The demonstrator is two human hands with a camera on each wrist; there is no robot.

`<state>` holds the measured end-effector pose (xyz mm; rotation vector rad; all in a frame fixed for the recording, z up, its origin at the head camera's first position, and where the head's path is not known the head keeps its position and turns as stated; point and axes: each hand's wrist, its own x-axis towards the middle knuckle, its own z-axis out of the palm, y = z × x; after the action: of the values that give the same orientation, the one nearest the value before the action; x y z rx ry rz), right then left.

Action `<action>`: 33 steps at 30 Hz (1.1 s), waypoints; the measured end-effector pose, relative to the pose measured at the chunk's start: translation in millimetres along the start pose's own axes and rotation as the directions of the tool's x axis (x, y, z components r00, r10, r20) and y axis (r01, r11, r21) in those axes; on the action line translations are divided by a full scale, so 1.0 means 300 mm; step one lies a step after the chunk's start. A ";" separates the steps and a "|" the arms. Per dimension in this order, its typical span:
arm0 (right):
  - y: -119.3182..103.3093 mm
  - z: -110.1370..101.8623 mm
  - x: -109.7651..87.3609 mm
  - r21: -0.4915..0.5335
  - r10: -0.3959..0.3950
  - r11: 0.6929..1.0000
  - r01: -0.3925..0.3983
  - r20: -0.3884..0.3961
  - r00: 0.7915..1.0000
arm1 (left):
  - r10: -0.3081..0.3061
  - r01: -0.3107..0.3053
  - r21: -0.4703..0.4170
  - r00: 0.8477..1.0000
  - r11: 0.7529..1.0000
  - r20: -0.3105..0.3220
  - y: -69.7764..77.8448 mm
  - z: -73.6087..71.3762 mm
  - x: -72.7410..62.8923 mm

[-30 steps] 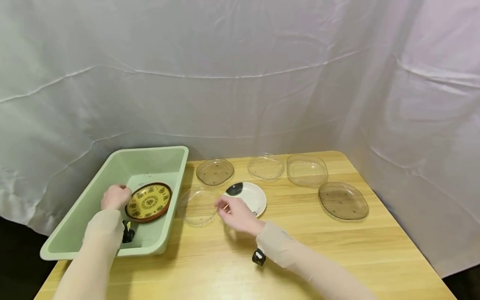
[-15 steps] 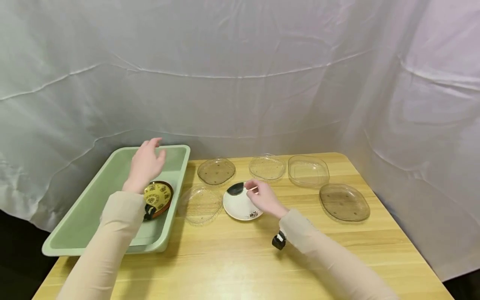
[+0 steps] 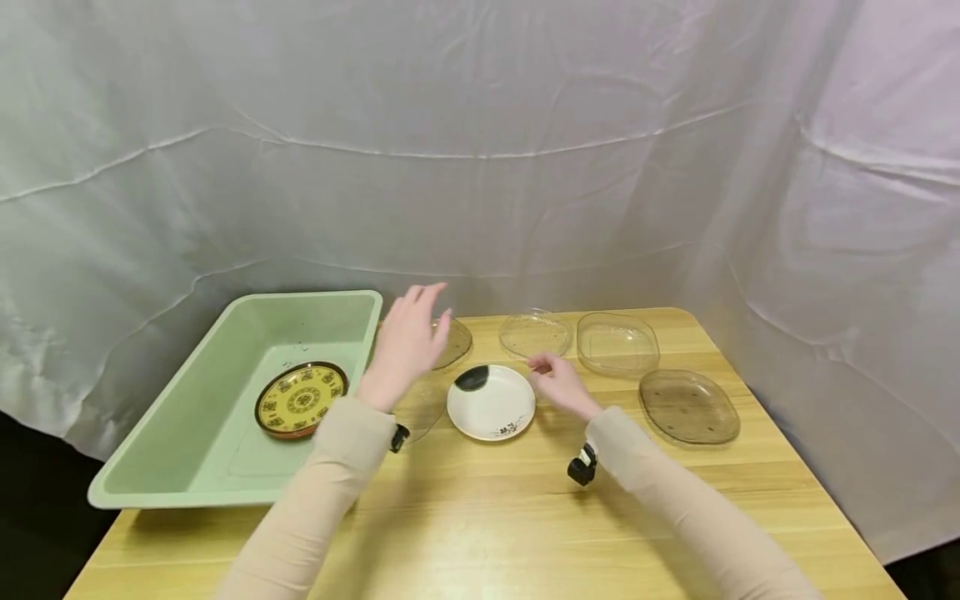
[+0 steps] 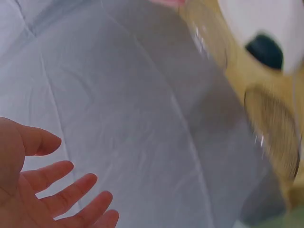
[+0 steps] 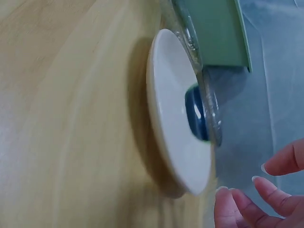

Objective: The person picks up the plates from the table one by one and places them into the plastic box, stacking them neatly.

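Note:
A round white plate (image 3: 491, 408) with a dark patch and a small floral print lies on the wooden table. Just right of its rim is my right hand (image 3: 562, 385), fingers loosely bent and holding nothing; the right wrist view shows a gap between thumb (image 5: 285, 159) and fingers. My left hand (image 3: 405, 346) is raised left of the plate, fingers spread and nothing in them. In the head view it overlaps a brown-tinted glass plate (image 3: 455, 343) and a clear glass plate (image 3: 423, 408). A yellow patterned plate (image 3: 303, 398) with a brown rim rests inside the green tub (image 3: 180, 433).
Further clear glass plates stand at the back, one scalloped (image 3: 535, 333) and one squarish (image 3: 617, 343). A brown glass plate (image 3: 690, 406) lies at the right. Grey cloth (image 3: 480, 167) hangs behind the table (image 3: 525, 533). The tub's right wall borders the glass plates.
My left hand has left the yellow plate in the tub, risen and swung right over the table. My right hand has moved right, from the clear plate past the white plate to its right rim.

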<state>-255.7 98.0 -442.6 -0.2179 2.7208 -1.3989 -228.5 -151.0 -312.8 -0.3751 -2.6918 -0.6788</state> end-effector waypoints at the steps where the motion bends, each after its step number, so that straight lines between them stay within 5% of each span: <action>1: 0.009 0.000 0.001 0.011 0.014 1.000 -0.014 -0.001 1.000 | 0.006 -0.006 -0.003 1.000 1.000 -0.003 0.006 0.025 -0.009; 7: 0.058 0.022 0.008 0.101 0.124 0.987 -0.123 0.003 0.992 | 0.016 -0.016 0.000 1.000 1.000 0.000 -0.008 0.167 -0.064; 13: 0.085 0.050 0.011 -0.014 0.168 0.986 -0.169 -0.021 0.986 | 0.026 -0.030 0.041 0.995 0.999 0.092 -0.046 0.252 -0.104; 23: 0.072 0.099 0.018 -0.323 0.110 0.939 -0.119 -0.048 0.993 | -0.012 0.001 0.064 0.987 0.998 0.159 -0.082 0.322 -0.125; 33: 0.073 0.120 0.040 -0.421 0.147 0.896 -0.143 -0.021 0.989 | -0.012 0.004 0.046 0.987 0.999 0.163 -0.091 0.362 -0.131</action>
<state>-264.9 79.6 -481.3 -0.0415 2.9259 -0.7547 -229.9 -126.9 -429.1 -0.4257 -2.8592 -0.6125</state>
